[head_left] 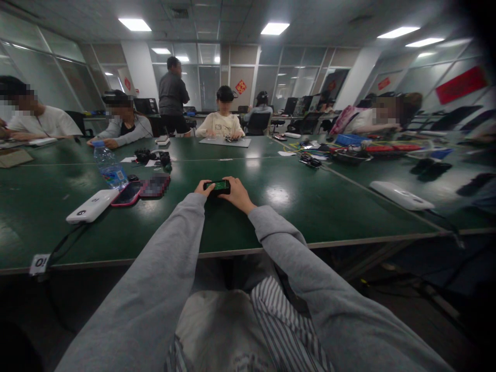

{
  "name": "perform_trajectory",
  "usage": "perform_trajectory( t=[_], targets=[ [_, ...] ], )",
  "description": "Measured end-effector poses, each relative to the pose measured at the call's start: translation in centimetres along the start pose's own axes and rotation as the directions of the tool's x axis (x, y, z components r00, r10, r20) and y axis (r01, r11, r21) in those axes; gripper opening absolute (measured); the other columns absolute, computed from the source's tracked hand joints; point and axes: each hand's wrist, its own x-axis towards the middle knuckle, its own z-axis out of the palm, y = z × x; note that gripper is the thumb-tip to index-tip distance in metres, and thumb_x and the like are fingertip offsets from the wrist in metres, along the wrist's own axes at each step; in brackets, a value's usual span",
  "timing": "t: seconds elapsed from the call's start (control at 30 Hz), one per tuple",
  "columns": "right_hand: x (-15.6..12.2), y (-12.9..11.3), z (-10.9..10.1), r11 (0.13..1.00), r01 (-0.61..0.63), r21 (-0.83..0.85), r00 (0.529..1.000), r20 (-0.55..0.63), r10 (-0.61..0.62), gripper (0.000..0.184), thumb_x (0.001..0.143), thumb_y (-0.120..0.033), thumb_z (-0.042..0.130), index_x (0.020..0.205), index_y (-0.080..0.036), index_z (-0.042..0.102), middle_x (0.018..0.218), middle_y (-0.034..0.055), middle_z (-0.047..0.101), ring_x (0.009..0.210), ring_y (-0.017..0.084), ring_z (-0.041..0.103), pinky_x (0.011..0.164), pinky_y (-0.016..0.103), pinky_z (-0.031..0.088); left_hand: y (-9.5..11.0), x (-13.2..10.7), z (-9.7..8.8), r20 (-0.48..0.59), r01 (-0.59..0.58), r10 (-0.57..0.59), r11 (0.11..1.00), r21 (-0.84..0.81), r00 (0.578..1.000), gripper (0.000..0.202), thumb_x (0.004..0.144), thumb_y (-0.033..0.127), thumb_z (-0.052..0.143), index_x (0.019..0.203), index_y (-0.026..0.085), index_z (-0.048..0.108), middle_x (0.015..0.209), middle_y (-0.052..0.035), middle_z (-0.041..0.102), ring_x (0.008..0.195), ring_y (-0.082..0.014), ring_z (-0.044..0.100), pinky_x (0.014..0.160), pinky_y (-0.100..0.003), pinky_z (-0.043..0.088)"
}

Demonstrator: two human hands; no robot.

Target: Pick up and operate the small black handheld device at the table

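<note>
Between my two hands is a small black box-shaped device (220,185) with a green face that looks like a circuit board or a lit screen; I cannot tell which. My left hand (204,188) grips its left end, with the thumb along the near edge. At the right end, my right hand (237,194) closes round the device, its fingers partly hidden behind it. Both forearms, in grey sleeves, reach over the front edge of the green table (174,227). The device is held at or just above the tabletop; the gap cannot be made out.
Left of my hands are a white power bank (93,205), a phone with a pink edge (127,193) and a water bottle (109,165). Another white power bank (401,195) lies right. Cables and a blue tray (351,140) sit farther back. Several people work around the table.
</note>
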Motion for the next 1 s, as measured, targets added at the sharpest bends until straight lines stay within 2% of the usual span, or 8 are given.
perform_trajectory(
  t=[0.53,1.0],
  targets=[
    [-0.2,-0.3,-0.3,1.0,-0.023,0.018,1.0,0.001,0.023,0.061,0.064,-0.036,0.071,0.117,-0.023,0.043,0.106,0.0061,0.05,0.1,0.022,0.044,0.079,0.038,0.044,-1.0,0.7,0.2,0.009,-0.021,0.021,1.0,0.008,1.0,0.032,0.074,0.039,0.058,0.099,0.02,0.058,0.101,-0.0063,0.059,0.095,-0.0188,0.054,0.087,-0.032,0.041],
    [0.2,0.3,0.2,0.999,0.004,0.048,1.0,-0.009,-0.003,0.059,0.063,-0.033,0.073,0.114,-0.021,0.046,0.106,0.0067,0.049,0.1,0.023,0.043,0.083,0.04,0.042,-0.5,0.6,0.1,0.007,-0.002,0.001,0.999,0.039,1.0,0.03,0.074,0.039,0.058,0.098,0.021,0.058,0.104,-0.0062,0.06,0.099,-0.0197,0.054,0.089,-0.034,0.04]
  ],
)
